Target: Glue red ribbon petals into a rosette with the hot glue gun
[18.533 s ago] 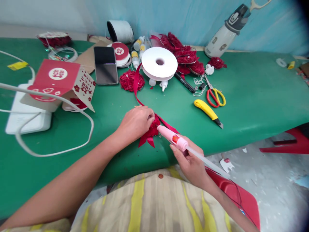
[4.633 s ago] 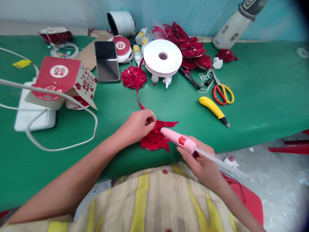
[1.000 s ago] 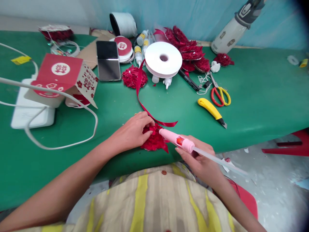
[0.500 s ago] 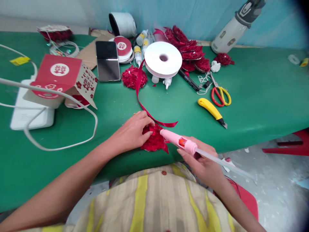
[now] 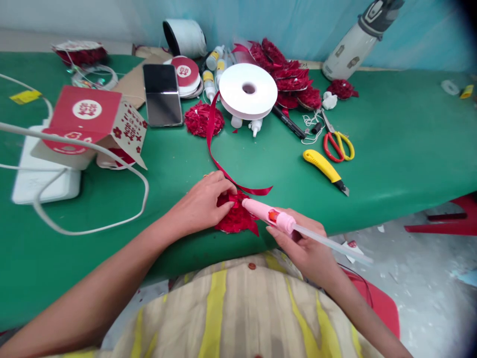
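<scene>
At the table's near edge lies a red ruffled ribbon piece (image 5: pixel 235 218) with a shiny loop on top and a pointed tail at its right. My left hand (image 5: pixel 208 199) grips its upper left side, fingertips pinched on the shiny ribbon. A pink hot glue gun (image 5: pixel 266 211), with a clear glue stick (image 5: pixel 328 241) sticking out of its back, is held in my right hand (image 5: pixel 303 243). Its nozzle end meets the ruffled piece just right of my left fingertips; the exact contact is hidden. Just beyond, a loose red ribbon (image 5: pixel 216 159) curls down from a white spool (image 5: pixel 238 84).
A red ruffled ball (image 5: pixel 204 119), a phone (image 5: pixel 162 94) and a printed box (image 5: pixel 85 114) sit left and behind. White cable (image 5: pixel 143 194) loops across the left. To the right lie a yellow cutter (image 5: pixel 322 165) with its blade out, scissors (image 5: pixel 337 144) and a marker (image 5: pixel 289 123).
The glue gun's nozzle has moved slightly left, closer to my left fingertips. My left hand keeps its grip on the ruffled piece. The whole view has shifted a little.
</scene>
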Motion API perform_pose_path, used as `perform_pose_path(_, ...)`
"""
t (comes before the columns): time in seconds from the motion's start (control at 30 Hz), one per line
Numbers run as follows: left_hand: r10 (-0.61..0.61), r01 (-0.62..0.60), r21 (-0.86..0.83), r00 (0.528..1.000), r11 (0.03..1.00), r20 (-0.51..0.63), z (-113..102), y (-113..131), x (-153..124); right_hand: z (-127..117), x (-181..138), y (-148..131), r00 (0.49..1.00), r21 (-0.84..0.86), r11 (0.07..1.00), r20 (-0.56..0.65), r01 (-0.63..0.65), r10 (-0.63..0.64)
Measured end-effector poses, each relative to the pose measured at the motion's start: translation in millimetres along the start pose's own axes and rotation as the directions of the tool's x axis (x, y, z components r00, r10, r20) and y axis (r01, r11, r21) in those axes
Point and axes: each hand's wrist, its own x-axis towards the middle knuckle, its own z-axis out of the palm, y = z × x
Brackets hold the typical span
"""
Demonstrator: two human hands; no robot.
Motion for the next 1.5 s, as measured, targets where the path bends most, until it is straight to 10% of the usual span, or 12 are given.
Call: perform_pose_path(1.5, -0.032, 0.031, -0.057, 0.999, 0.998, -0.017, 3.4, -2.1, -1.3, -2.4, -4.8, -2.2, 0.998, -0.076, 0.997, -0.056, 0.028, -0.033)
